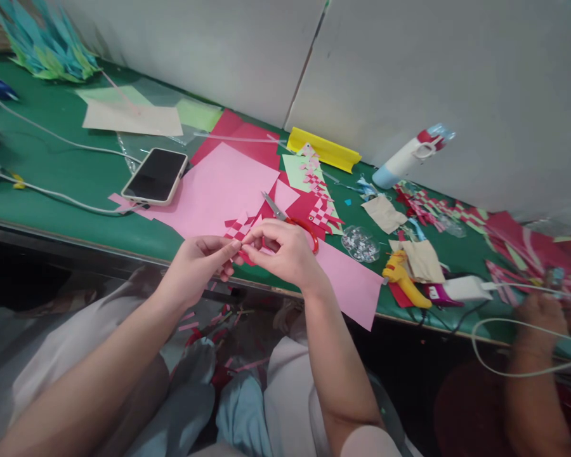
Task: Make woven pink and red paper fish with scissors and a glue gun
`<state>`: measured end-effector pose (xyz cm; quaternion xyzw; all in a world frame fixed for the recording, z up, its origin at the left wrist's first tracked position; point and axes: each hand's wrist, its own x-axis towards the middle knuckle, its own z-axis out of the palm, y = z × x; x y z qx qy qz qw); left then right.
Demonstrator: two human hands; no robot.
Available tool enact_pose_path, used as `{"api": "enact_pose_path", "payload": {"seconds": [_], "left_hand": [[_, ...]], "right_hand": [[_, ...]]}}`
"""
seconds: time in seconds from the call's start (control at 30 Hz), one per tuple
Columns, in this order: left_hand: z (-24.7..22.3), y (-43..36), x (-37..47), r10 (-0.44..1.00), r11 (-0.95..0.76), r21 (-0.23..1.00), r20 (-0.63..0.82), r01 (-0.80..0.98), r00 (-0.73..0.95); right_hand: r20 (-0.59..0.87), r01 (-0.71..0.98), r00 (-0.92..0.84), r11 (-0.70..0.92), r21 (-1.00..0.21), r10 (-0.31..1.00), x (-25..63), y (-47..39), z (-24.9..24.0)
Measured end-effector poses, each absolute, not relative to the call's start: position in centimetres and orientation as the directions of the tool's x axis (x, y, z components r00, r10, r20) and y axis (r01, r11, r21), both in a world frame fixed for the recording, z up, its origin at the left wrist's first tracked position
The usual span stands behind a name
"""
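My left hand [202, 263] and my right hand [283, 249] meet at the front edge of the green table, fingertips pinched close together. Between them is a woven pink-and-red paper piece [240, 227], its lower part mostly hidden by my fingers. Scissors [276, 208] with red handles lie just beyond my right hand, blades partly over pink paper. A large pink sheet [223, 178] is spread behind both hands, on top of red sheets [247, 141]. Several finished-looking checkered paper pieces [316, 184] rest on pale green paper to the right.
A phone [156, 176] with cables lies left. To the right are a dish of googly eyes [360, 244], a yellow glue gun [404, 279], a white charger [466, 289] and a bottle [412, 155]. Another person's hand [540, 320] is at far right. A yellow holder [323, 150] stands by the wall.
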<state>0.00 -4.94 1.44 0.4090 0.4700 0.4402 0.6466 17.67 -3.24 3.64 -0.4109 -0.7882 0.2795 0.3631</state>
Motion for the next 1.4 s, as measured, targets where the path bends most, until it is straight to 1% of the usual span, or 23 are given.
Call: {"api": "enact_pose_path", "payload": {"seconds": [0.1,0.2,0.3,0.43,0.53,0.67,0.77,0.87,0.97,1.07,1.23,1.4], "left_hand": [[1.4,-5.0,-0.1,0.954,0.269,0.948,-0.237,-0.169,0.184],[1.5,-5.1,-0.1,0.953,0.262,0.95,-0.227,-0.169,0.201],[1.5,-5.2,-0.1,0.962,0.226,0.963,-0.197,-0.148,0.191],[1.5,-5.4,-0.2,0.978,0.148,0.986,-0.135,-0.072,0.16],[1.8,-5.6,-0.2,0.993,0.077,0.997,-0.078,0.014,0.089],[1.9,-5.9,0.0,0.996,-0.077,0.982,0.083,0.172,-0.027],[1.8,-6.2,-0.1,0.965,-0.206,0.925,0.246,0.318,-0.09],[1.8,-6.3,-0.3,0.909,-0.329,0.829,0.408,0.452,-0.087],[1.7,-6.2,-0.4,0.848,-0.427,0.741,0.527,0.519,-0.053],[1.4,-5.8,-0.4,0.77,-0.503,0.663,0.635,0.555,-0.061],[1.2,-5.3,-0.6,0.703,-0.559,0.572,0.711,0.601,-0.023],[1.1,-5.1,-0.9,0.638,-0.595,0.461,0.769,0.658,0.038]], "right_hand": [[0.286,0.413,-0.38,0.438,-0.799,0.88,17.5,-3.2,3.4],[0.176,0.338,-0.347,0.298,-0.892,0.921,17.4,-3.0,3.1],[0.076,0.248,-0.336,0.167,-0.954,0.939,17.6,-2.8,2.6],[0.056,0.103,-0.366,0.1,-0.99,0.929,17.7,-2.3,1.9],[0.04,0.007,-0.397,0.047,-0.999,0.917,17.6,-2.1,1.7],[0.027,-0.084,-0.383,-0.005,-0.996,0.923,16.9,-1.8,1.5],[0.031,-0.1,-0.369,-0.007,-0.995,0.929,16.4,-1.8,1.4],[0.033,-0.135,-0.372,-0.019,-0.991,0.928,15.9,-1.9,1.4],[0.018,-0.169,-0.351,-0.044,-0.985,0.936,15.7,-2.0,1.2],[0.012,-0.194,-0.348,-0.059,-0.979,0.937,15.7,-2.0,0.8],[0.035,-0.248,-0.349,-0.057,-0.967,0.937,15.9,-1.9,-0.1],[0.042,-0.19,-0.29,-0.015,-0.982,0.956,15.8,-2.1,0.0]]}}
